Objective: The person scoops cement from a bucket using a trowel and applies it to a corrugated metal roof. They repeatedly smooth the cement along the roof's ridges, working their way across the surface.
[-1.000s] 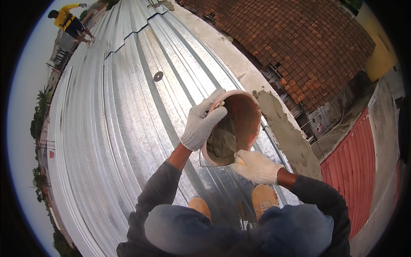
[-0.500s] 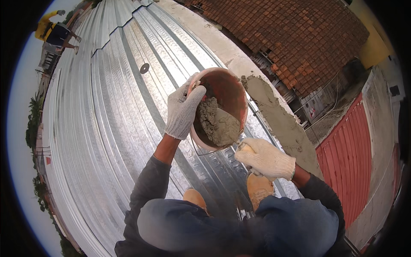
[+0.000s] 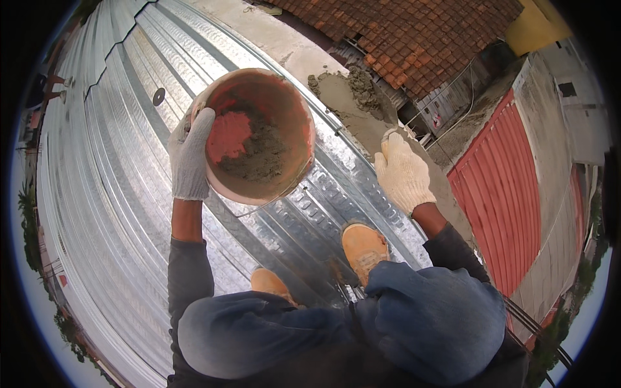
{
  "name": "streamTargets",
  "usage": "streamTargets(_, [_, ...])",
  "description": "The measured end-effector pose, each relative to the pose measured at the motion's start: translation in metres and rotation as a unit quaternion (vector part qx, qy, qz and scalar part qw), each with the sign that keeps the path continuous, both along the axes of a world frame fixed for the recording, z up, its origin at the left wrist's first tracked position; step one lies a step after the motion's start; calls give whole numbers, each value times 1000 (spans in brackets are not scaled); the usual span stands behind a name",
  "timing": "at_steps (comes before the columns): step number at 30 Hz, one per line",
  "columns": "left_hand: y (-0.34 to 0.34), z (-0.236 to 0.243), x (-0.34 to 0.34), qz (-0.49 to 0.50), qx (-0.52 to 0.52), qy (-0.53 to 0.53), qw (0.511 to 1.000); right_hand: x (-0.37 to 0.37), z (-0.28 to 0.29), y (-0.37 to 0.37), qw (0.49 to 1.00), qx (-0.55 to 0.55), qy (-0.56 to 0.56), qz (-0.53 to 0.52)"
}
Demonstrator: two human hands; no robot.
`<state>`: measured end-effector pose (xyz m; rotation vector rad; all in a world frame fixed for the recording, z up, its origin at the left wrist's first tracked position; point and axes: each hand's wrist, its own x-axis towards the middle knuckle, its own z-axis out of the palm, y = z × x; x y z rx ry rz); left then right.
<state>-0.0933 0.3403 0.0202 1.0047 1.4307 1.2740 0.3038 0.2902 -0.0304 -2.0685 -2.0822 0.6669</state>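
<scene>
Fingers of the left hand [image 3: 189,158] are closed on the near-left rim of the bucket [image 3: 305,126], thumb hooked over the lip and the rest mostly hidden behind the wall; those of the right hand [image 3: 406,171] are curled round the handle of the trowel [image 3: 386,146]. The bucket is over the roof [image 3: 129,220], toward its right edge, apparently held up rather than resting, its mouth tipped toward the wearer; that tilt probably keeps the inside visible and within the right hand's reach, and the rim grip likely steadies the weight from one side; its wire bail [image 3: 255,212] hangs slack, and mortar [image 3: 262,155] clings inside around a bare red patch.

The trowel reaches past the roof's right edge to the ledge [image 3: 288,48], beside a heap [image 3: 363,90] of wet mortar; its blade is hard to tell from the grey around it; gripping by the handle presumably keeps the glove out of the mix.

The left forearm runs straight up from the lower edge, wrist nearly in line; the right comes from the lower right, angled up and leftward, palm turned mostly down; both boots [image 3: 364,251] stand on the roof between the arms.
</scene>
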Motion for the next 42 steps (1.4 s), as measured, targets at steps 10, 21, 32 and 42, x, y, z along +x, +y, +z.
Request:
streamTargets(10, [-13,4,-7,-21,-17,37,999,54,-30,82,998,-19,40,50])
streamTargets(21, [-8,-3,-20,10,-52,30,998,77,-67,234,926,-225,-71,295])
streamTargets(32, [-8,-1,-17,41,-57,53,996,164,-58,138,894,-205,-155,368])
streamTargets(42, [-17,7,3,29,-59,136,988,151,-63,195,843,-67,-278,455])
